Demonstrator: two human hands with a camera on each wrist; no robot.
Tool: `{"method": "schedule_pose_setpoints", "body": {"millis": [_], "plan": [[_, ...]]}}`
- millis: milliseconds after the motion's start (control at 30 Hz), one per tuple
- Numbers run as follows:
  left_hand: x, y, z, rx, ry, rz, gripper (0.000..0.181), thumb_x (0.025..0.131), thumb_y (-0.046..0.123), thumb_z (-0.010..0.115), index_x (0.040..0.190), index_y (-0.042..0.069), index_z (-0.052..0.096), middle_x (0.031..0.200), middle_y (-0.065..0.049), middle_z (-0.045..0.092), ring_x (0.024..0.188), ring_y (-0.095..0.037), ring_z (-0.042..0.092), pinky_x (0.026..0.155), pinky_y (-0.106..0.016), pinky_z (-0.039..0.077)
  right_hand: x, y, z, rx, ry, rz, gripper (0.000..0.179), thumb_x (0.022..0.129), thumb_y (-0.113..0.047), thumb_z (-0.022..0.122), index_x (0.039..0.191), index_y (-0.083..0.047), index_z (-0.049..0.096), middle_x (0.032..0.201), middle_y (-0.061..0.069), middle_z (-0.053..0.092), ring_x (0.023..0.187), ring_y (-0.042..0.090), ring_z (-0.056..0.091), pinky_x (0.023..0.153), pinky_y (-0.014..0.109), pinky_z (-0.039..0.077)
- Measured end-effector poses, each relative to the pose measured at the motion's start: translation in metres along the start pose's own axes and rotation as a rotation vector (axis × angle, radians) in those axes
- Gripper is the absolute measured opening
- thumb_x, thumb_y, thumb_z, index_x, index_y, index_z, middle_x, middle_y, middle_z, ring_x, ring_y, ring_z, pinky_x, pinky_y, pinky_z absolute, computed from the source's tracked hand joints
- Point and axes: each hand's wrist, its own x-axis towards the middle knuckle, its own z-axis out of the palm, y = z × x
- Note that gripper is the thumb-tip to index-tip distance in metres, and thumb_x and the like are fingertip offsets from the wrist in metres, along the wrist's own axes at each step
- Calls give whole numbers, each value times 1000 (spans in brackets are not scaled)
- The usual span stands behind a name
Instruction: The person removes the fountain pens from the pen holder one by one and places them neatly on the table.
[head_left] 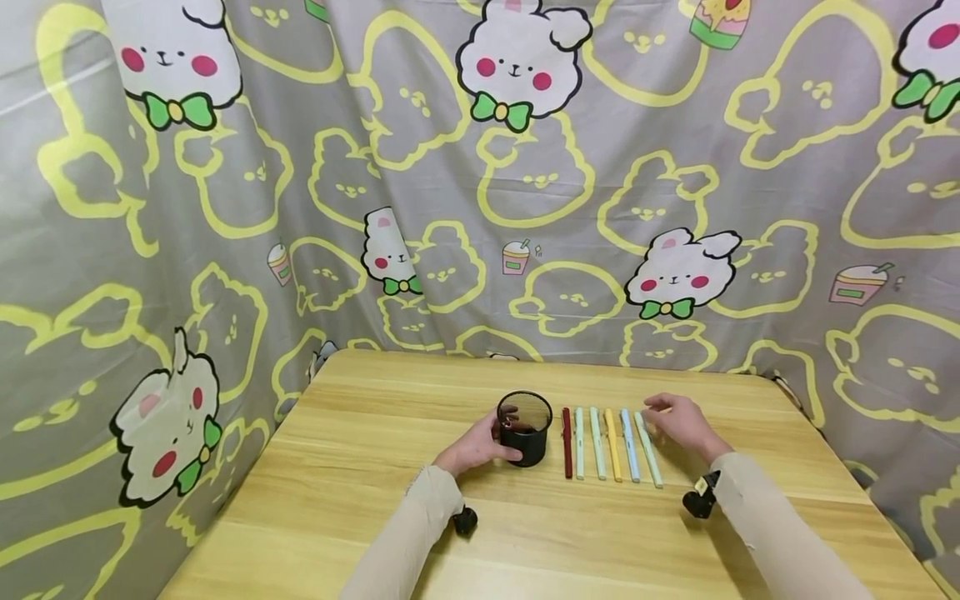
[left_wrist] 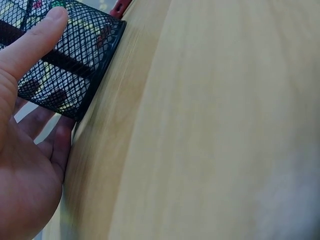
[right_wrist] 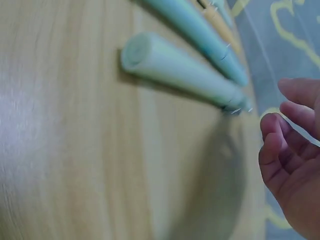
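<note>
My left hand holds a black mesh pen holder that stands upright on the table, its thumb on the near side and its fingers around the far left. In the left wrist view the thumb lies along the mesh wall. To the right of the holder several capped pens lie in a row: a dark red pen, pale green ones, a yellow pen and a blue pen. My right hand, fingers loosely bent and holding nothing, hovers beside the far end of the rightmost pale green pen.
The wooden table runs back to a grey curtain printed with rabbits and yellow outlines. That curtain also hangs along the left side. Each sleeve carries a small black wrist camera.
</note>
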Motion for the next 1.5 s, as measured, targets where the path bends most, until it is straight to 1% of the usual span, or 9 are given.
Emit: {"method": "schedule_pose_setpoints", "body": {"millis": [100,367,533,767,1000,1067,1233,1333,1500], "plan": [[0,1,-1,3,4,3,83,76,1,77,145,2,31,137,-16,47,118,-25,50,100,-41,38,0,-14,-2,-53,23,-55,36,93,-21,62,117,6,60,103,17,63,87,27,59,67,33,50],[-1,1,-4,9,-5,14,84,76,0,77,145,1,29,140,-19,43,120,-27,49,101,-41,37,-1,-57,10,-39,6,-166,24,91,-15,65,109,1,64,94,9,65,81,21,59,64,32,49],[0,0,-3,7,1,7,84,75,-2,78,145,2,31,135,-15,49,119,-25,50,100,-40,38,-3,-80,23,-24,-25,-215,20,91,-15,65,106,-3,66,90,4,64,78,18,57,62,31,49],[-1,3,-1,52,1,3,76,76,0,78,141,4,39,128,-9,55,116,-22,52,99,-40,39,-6,-107,43,-9,-76,-264,15,90,-15,66,103,-8,68,87,-3,64,78,14,58,65,29,50],[-2,12,-1,62,-10,23,69,75,-5,76,135,-4,43,123,-14,58,114,-28,53,99,-45,38,-10,-134,62,30,-129,-323,18,90,-16,65,105,-7,68,88,-4,64,79,12,59,69,30,50],[-2,11,0,73,-14,27,69,75,-4,76,136,-3,43,124,-13,58,114,-27,53,99,-44,38,-11,-140,67,46,-139,-329,17,91,-17,65,105,-9,69,89,-5,64,79,11,59,68,29,50],[-1,5,-1,97,-19,36,68,76,0,77,135,1,45,125,-9,58,116,-26,52,100,-42,37,-10,-151,79,72,-148,-386,14,90,-15,66,103,-12,70,92,-4,66,80,11,60,68,28,51],[-1,3,-2,107,-22,36,66,75,2,79,133,2,47,123,-6,59,115,-24,53,99,-40,38,-9,-155,86,76,-153,-424,15,89,-12,67,103,-12,71,94,-2,67,82,11,60,70,30,51],[-1,1,-2,105,-18,39,62,75,2,79,130,6,51,121,-3,60,112,-22,54,98,-39,39,-7,-159,96,65,-180,-475,15,89,-14,67,104,-12,71,95,1,67,82,10,60,71,28,51]]}}
